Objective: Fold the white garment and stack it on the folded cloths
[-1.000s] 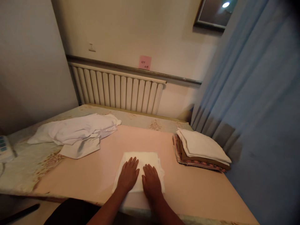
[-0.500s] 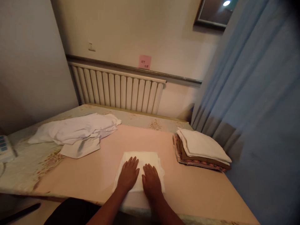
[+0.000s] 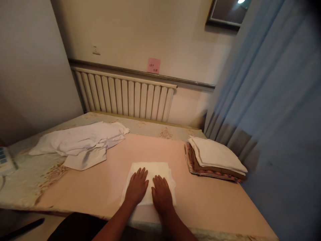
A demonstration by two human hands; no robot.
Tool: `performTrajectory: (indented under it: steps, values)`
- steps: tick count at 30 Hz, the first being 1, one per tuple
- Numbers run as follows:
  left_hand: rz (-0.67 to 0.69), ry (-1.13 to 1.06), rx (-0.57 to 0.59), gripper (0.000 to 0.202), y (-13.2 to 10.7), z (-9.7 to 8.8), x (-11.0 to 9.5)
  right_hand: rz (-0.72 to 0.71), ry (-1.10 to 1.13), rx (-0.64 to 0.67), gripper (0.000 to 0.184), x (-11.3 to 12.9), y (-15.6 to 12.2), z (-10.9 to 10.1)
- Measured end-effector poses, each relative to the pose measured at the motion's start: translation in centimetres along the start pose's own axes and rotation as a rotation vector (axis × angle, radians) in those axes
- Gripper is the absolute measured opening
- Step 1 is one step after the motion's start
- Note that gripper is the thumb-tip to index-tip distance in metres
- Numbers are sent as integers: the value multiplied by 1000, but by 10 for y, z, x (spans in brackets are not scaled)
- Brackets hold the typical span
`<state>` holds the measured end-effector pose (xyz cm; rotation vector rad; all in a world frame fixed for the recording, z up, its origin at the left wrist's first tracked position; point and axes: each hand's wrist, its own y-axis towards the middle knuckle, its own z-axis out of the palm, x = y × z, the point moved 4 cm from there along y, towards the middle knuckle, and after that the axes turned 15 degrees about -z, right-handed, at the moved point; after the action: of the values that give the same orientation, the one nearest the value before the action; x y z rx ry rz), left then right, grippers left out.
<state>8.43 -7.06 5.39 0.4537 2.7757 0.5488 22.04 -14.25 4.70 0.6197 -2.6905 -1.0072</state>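
Observation:
A folded white cloth (image 3: 160,169) lies on the pink table top (image 3: 105,180) near its front edge. My left hand (image 3: 137,188) rests flat on the cloth's left half, fingers stretched out. My right hand (image 3: 162,193) lies flat on its right half, fingers likewise extended. The two hands sit side by side, almost touching. Neither holds anything.
A loose heap of white cloths (image 3: 82,140) lies at the back left. A stack of folded cloths (image 3: 215,159) sits at the right edge beside a blue curtain (image 3: 271,110). A radiator (image 3: 125,97) lines the back wall. A device with blue keys (image 3: 3,160) is at far left.

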Motion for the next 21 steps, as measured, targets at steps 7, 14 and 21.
performTrajectory:
  steps: [7, 14, 21]
  values:
    - [-9, -17, 13, 47, 0, 2, 1, -17, -6, 26, 40, 1, -5, -4]
    - [-22, -5, 27, 48, -2, 0, 3, 8, -32, 49, 41, -1, -19, -12]
    - [-97, 24, 62, 51, -12, -4, 15, 39, -26, 24, 43, -11, -47, -23]
